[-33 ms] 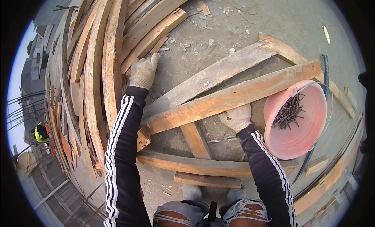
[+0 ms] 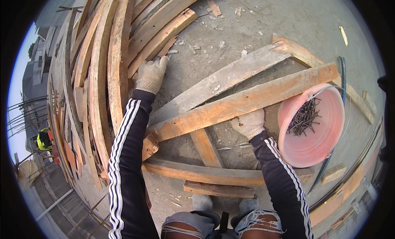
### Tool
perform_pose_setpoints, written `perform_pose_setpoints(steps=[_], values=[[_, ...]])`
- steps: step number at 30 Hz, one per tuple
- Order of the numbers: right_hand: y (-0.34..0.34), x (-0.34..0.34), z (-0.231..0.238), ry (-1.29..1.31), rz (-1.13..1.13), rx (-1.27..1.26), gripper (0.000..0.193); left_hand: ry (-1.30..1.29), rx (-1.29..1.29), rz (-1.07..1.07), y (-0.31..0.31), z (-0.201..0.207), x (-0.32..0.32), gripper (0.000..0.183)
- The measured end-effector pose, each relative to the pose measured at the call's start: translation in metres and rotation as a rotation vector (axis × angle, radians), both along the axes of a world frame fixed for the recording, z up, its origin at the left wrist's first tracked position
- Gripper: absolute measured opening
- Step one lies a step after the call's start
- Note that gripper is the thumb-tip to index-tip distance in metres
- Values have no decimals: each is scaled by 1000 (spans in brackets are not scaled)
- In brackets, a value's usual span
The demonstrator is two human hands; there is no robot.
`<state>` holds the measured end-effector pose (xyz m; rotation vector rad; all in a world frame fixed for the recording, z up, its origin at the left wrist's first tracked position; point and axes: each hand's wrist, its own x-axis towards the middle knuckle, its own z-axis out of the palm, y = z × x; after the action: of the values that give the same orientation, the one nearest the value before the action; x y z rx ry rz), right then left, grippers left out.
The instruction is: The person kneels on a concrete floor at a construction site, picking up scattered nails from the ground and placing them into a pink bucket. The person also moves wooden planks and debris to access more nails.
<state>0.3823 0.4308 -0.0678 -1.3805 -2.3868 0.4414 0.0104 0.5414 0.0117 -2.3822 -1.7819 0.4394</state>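
Observation:
My left hand (image 2: pixel 151 76), in a knitted off-white glove, is against the near end of a wooden plank (image 2: pixel 164 39) at the edge of a lumber pile. Its thumb sticks out and the other fingers curl down; what they hold, if anything, is hidden. At the near edge of a long wooden beam (image 2: pixel 247 100) is my gloved right hand (image 2: pixel 250 124), closed on it, with the fingertips out of sight beneath. This beam lies slantwise beside a grey, cement-stained board (image 2: pixel 222 80). Right of that hand, a pink bucket (image 2: pixel 319 150) lies tipped, with many dark nails (image 2: pixel 303 119) inside.
Long timbers (image 2: pixel 101 70) are piled at the left. A cross piece (image 2: pixel 207 148) and a curved-looking beam (image 2: pixel 205 173) lie before my feet. A dark rebar (image 2: pixel 342 74) runs behind the bucket. Rubble (image 2: pixel 222 45) dots the concrete. Far left is a person in a yellow vest (image 2: pixel 42 139).
My left forearm has shifted very slightly to the left. Both hands, the beam and the bucket look nearly the same.

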Motion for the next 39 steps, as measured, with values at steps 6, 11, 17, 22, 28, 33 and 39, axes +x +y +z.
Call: perform_pose_setpoints(steps=[6, 11, 17, 22, 28, 33, 39], values=[[6, -2, 0, -3, -19, -84, 49, 66, -62, -259, 18, 7, -4, 15], [6, -2, 5, -44, -16, -88, 49, 118, -70, -261, 12, 4, -2, 18], [7, -3, 7, -32, -5, -93, 48, 183, -169, -209, 12, 4, 6, 21], [7, -3, 9, -75, -7, -129, 50, 169, -195, -116, 22, -3, 7, 25], [9, -1, 18, -24, 2, -134, 50, -526, 35, 181, 32, 35, 56, 28], [11, 2, 28, -128, 7, -117, 46, -1443, -118, 109, 23, 128, 181, 38], [7, 0, 32, -105, -33, -157, 50, -1474, -152, -380, 3, 171, 292, 40]])
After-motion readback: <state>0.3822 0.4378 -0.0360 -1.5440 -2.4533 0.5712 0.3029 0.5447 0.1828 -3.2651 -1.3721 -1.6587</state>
